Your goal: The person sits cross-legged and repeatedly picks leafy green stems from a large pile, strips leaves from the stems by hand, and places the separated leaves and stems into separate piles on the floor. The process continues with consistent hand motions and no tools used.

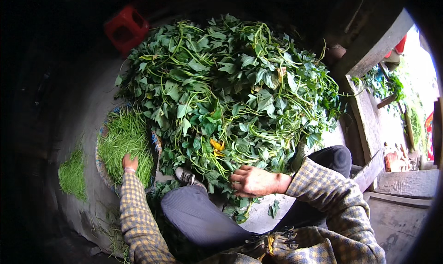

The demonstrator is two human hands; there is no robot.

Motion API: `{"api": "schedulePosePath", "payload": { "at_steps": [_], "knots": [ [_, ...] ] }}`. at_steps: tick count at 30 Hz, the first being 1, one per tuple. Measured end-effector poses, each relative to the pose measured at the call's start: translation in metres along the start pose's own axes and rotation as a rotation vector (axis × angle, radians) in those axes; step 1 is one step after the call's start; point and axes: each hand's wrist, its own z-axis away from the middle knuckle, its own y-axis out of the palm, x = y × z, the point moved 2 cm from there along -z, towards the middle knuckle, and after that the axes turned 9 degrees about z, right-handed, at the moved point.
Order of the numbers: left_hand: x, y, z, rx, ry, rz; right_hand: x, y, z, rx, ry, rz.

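Note:
A large heap of lobed, leafy green vines (pixel 207 90), which look like sweet potato vines, spreads before me. My right hand (pixel 254 181) is at the heap's near edge, its fingers curled round leafy vine whose leaves hang below it. To the left stands a round basket (pixel 102 163) with a blue and white rim, filled with thin green stalks (pixel 128 135). My left hand (pixel 130 163) reaches down onto these stalks; its fingertips are partly hidden, so whether it holds any is unclear. A yellow leaf (pixel 217 147) stands out in the heap.
Loose thin stalks (pixel 72 175) lie on the concrete floor (pixel 91 208) left of the basket. Behind the heap is a red plastic stool (pixel 125 28). My knees flank the near edge. A wooden door frame (pixel 361 115) opens to bright daylight at right.

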Motion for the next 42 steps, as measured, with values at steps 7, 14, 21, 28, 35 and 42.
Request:
{"api": "schedulePosePath", "payload": {
  "at_steps": [7,14,21,28,35,42],
  "knots": [
    [-0.322,0.048,-0.030,0.207,0.496,0.709,0.009,0.057,0.027,0.128,0.030,0.085],
    [-0.578,0.081,-0.024,0.325,0.704,0.911,0.011,-0.001,0.037,0.312,0.153,0.121],
    [-0.674,0.165,-0.007,0.477,0.418,1.123,0.008,-0.013,0.070,0.316,0.341,0.218],
    [-0.661,0.140,0.006,0.308,0.476,1.145,0.013,-0.017,0.076,0.476,0.403,0.176],
    [-0.623,0.069,0.037,0.333,0.328,1.345,0.002,-0.027,0.081,0.505,0.408,0.177],
    [-0.553,0.094,0.037,0.270,0.347,1.049,0.003,-0.007,0.074,0.430,0.400,0.282]
  ]
}}
